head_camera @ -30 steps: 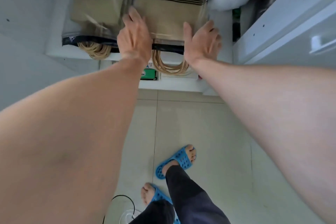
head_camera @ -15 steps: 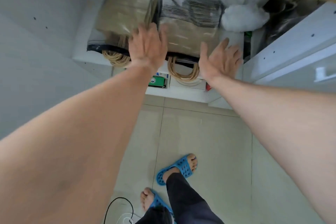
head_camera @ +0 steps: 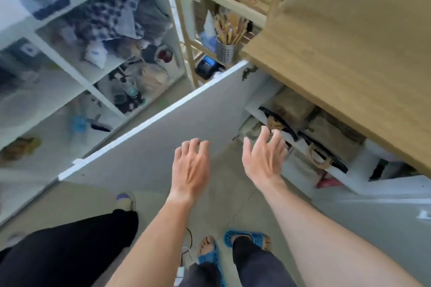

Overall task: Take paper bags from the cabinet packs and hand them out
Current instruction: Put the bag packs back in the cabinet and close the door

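Two clear-wrapped packs of brown paper bags lie on the cabinet shelf [head_camera: 303, 154] under the wooden counter: the left pack [head_camera: 292, 108] and the right pack [head_camera: 331, 134], whose rope handles [head_camera: 320, 158] hang over the shelf edge. My left hand [head_camera: 191, 165] hovers empty with spread fingers in front of the open cabinet door [head_camera: 163, 137]. My right hand [head_camera: 263, 156] is also empty, fingers apart, just short of the shelf and touching neither pack.
The wooden counter [head_camera: 349, 53] overhangs the cabinet. A white shelf unit [head_camera: 77, 72] with clutter stands at left, a wooden rack [head_camera: 224, 0] with a utensil holder [head_camera: 225, 52] behind. Another person's dark-trousered leg [head_camera: 70, 251] is at lower left. My feet wear blue slippers [head_camera: 242, 239].
Both hands have come off the packs and drawn back from the shelf. My view has swung left and up, showing the door, the shelf unit and another person.
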